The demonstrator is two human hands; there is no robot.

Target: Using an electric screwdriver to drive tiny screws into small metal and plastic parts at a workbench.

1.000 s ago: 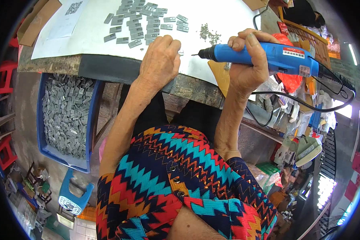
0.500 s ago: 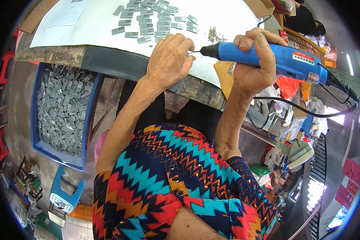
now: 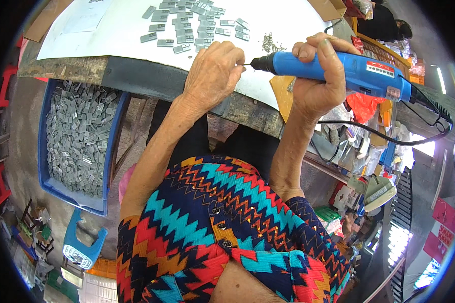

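My right hand (image 3: 322,76) is wrapped round a blue electric screwdriver (image 3: 356,72), held almost level. Its black nose and thin bit point left at the fingers of my left hand (image 3: 213,70). Those fingers are pinched together at the table's near edge, and whatever they hold is mostly hidden behind them. Beyond my left hand, several small grey rectangular plastic pieces (image 3: 182,49) lie in loose rows on a white sheet (image 3: 116,40). A small pile of tiny screws (image 3: 271,43) lies on the sheet just beyond the screwdriver's nose.
A blue bin (image 3: 44,146) full of grey pieces stands left below the table edge. A black cable (image 3: 384,140) loops from the screwdriver on the right. A blue stool (image 3: 81,242) is at lower left. Cardboard (image 3: 282,96) lies by the table edge, and cluttered goods fill the right side.
The screwdriver and my right hand have shifted very slightly left and up. My left hand stays nearly in place, its fingertips now closer together and covering the small piece glimpsed before.
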